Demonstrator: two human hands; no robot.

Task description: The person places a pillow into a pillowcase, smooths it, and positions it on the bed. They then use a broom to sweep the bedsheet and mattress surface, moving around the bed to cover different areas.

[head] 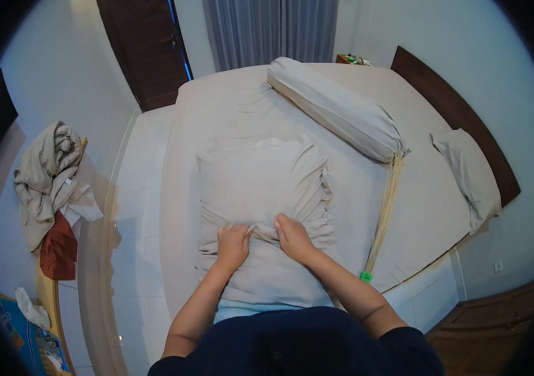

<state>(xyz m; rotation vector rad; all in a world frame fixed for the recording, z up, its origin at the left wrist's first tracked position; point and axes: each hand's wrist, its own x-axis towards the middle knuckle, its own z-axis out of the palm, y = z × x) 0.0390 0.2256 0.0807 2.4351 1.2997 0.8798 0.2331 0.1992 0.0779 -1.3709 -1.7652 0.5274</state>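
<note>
A pale grey pillow in a wrinkled pillowcase [248, 178] lies on the bed in front of me, its near part close to my body. My left hand [234, 244] grips the pillowcase fabric near the middle. To its right, my right hand [293, 235] pinches the same cloth, and a raised fold runs between the two. Gathered, creased fabric lines the pillow's right side. Beyond it, a long bolster in a pale cover [337, 108] lies diagonally. A bundle of thin sticks with a green end, like a bed broom [384, 211], touches the bolster's near end.
Another pillow [469, 178] rests by the dark wooden headboard [459, 117]. Crumpled bedding [43, 174] and a red-brown cloth [60, 249] hang over a wooden piece at left. Tiled floor [130, 254] borders the bed. A brown door [149, 47] and grey curtains [271, 33] are beyond.
</note>
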